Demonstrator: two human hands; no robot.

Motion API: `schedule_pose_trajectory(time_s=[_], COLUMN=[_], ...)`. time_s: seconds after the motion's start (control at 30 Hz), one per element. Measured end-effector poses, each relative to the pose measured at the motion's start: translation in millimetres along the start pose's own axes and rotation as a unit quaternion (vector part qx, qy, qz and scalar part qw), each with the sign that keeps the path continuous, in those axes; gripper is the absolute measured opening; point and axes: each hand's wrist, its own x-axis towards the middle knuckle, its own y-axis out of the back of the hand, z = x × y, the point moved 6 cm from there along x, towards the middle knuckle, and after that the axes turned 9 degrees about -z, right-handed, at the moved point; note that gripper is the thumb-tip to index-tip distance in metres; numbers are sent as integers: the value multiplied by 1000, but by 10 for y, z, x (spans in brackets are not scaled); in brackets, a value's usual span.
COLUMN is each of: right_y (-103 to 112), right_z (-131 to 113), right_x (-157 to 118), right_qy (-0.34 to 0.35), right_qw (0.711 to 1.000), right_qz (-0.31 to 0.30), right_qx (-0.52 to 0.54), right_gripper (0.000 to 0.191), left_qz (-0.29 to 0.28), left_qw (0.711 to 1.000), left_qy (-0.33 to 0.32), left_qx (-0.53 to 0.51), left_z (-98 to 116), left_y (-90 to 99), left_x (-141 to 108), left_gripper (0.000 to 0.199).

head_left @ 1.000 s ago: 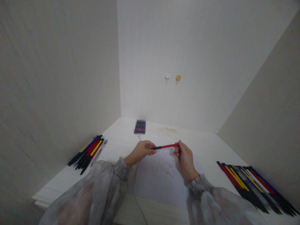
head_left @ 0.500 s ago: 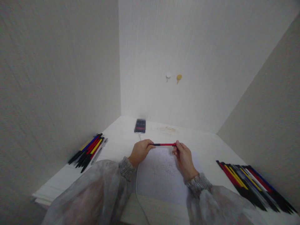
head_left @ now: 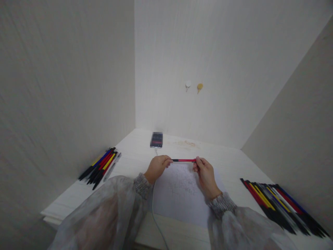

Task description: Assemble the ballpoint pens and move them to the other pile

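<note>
A red pen with a black grip section is held level between my two hands, above the far edge of a sheet of paper covered with faint scribbles. My left hand pinches its black end. At the red end, the thumb and fingers of my right hand are closed on it. Both pen ends are partly covered by my fingers.
Several coloured pens lie in a bunch by the left wall. Another row of pens lies at the right. A phone sits at the back, with a white cable running towards me. Two hooks are on the back wall.
The view has shifted slightly. My left hand covers a little more of the pen's black end; both hands keep their grip on the pen.
</note>
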Motion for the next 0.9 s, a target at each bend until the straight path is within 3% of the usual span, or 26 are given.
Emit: schedule_pose_trajectory(time_s=[0.2,0.4,0.47,0.53,0.67,0.83,0.9], right_y=[2,-76,-102,-109,-65,-34,-60], right_z=[-86,-273,-261,-177,32,-61,-88], right_x=[-9,-68,-75,-68,-49,-27,-55], right_qy=[45,118,95,30,-91,-23,-39], right_qw=[992,974,982,988,974,984,990], right_qz=[-25,-58,-86,-111,-142,-106,-100], right_qx=[-111,-183,-141,-98,-148,-143,-87], right_gripper=[22,17,23,33,36,23,27], left_qz=[-19,-4,-7,-10,-4,22,25], left_qw=[991,966,961,959,935,890,882], left_qy=[33,91,82,69,77,94,89], left_qx=[-129,-240,-262,-275,-348,-446,-463], left_z=[-196,-330,-309,-276,-260,-269,-262], left_y=[-113,-116,-102,-94,-113,-116,-113], left_x=[58,99,111,118,111,83,75], left_gripper=[28,41,42,40,30,29,29])
